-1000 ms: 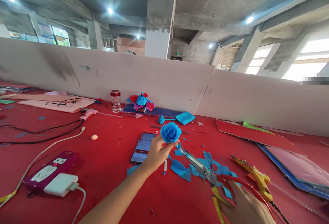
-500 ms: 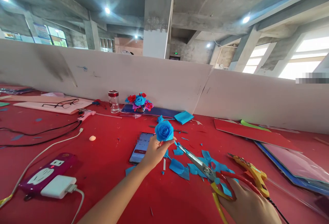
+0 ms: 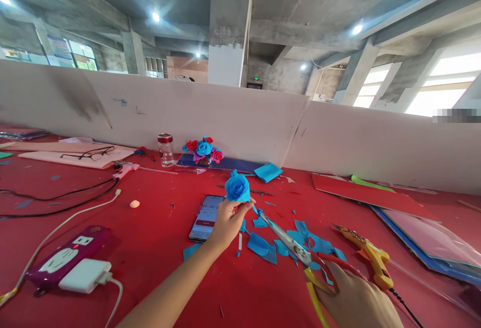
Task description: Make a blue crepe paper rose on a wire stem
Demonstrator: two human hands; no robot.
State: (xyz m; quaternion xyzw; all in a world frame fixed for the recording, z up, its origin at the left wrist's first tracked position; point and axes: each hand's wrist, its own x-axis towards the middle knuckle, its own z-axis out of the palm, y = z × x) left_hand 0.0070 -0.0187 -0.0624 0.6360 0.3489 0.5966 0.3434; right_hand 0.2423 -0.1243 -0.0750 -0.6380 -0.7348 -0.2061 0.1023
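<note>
Pinched in the fingers of my left hand (image 3: 229,220) is a blue paper rose (image 3: 237,188), its bloom facing me. A thin blue strip or stem runs from below the bloom toward the right. My right hand (image 3: 351,295) is closed round the red and yellow handles of a pair of scissors (image 3: 289,243). The scissors' blade tips lie close to the end of that strip; whether they touch it I cannot tell. Cut pieces of blue paper (image 3: 259,245) are scattered on the red table (image 3: 210,293) under the blades. A phone (image 3: 205,220) showing a timer lies behind my left hand.
At the right lie a yellow glue gun (image 3: 368,255) and stacked coloured sheets (image 3: 424,235). On the left are a purple power strip (image 3: 67,255), a pink glue gun (image 3: 126,168) and glasses (image 3: 90,154). A jar (image 3: 166,151) and a paper flower arrangement (image 3: 204,151) stand by the partition.
The rose has moved slightly left and up, its bloom tilting a little. My right hand and the scissors have shifted slightly left, and the handles look closer together.
</note>
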